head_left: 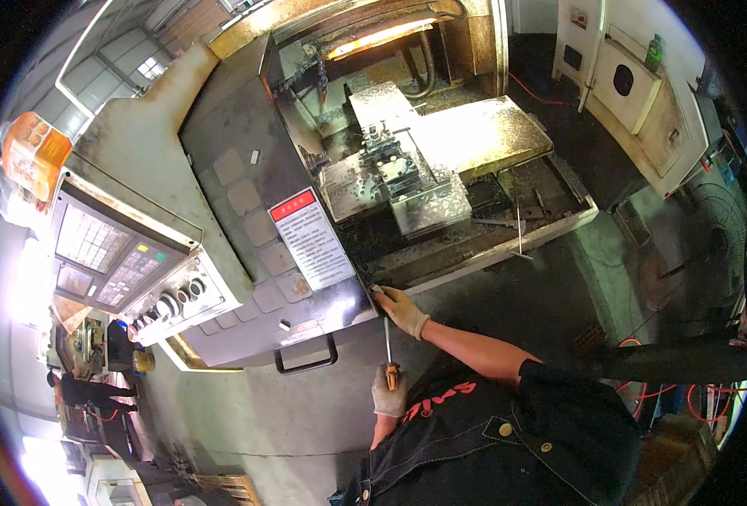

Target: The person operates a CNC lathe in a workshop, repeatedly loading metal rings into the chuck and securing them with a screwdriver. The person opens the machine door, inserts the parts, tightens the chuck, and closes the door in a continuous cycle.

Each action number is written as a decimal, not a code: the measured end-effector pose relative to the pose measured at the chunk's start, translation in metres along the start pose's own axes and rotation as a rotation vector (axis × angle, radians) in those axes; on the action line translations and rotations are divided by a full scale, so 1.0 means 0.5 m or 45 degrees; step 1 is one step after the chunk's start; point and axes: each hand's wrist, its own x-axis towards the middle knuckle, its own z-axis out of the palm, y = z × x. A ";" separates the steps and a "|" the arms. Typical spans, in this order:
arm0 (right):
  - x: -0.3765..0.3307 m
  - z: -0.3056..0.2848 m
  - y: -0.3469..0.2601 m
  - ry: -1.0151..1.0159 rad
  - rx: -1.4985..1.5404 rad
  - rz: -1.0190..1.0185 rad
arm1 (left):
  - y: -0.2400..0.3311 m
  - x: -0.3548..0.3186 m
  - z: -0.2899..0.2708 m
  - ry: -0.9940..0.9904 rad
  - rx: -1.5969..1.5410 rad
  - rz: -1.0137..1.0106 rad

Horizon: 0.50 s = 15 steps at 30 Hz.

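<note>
My left hand, in a pale work glove, is closed round the orange-and-black handle of a screwdriver. Its long metal shaft points up toward the lower corner of the machine door. My right hand, gloved too, reaches across to the edge of the dark sliding door. Its fingers are bent together at that edge, near the screwdriver's tip. A small light-coloured bit shows at the fingertips, too small to name. On the door are a red-and-white notice sheet and a black handle.
Behind the door, the lathe's bed carries a tool block and metal chips. A T-shaped rod leans at its front rim. The control panel is at left, with an orange package on top. Another person stands far left.
</note>
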 end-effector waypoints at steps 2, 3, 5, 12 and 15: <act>0.011 -0.003 0.014 -0.003 -0.009 0.013 | -0.004 0.005 -0.009 0.079 0.031 0.009; 0.017 -0.007 0.027 -0.001 -0.015 0.020 | 0.025 0.001 -0.017 0.056 0.100 -0.047; 0.030 -0.005 0.049 0.073 0.050 0.048 | 0.022 0.004 -0.021 -0.032 0.333 -0.127; 0.048 -0.014 0.109 0.127 0.218 -0.161 | 0.022 -0.013 -0.016 -0.152 0.581 -0.243; 0.071 -0.024 0.135 0.085 0.536 0.090 | 0.022 -0.014 -0.011 -0.113 0.565 -0.199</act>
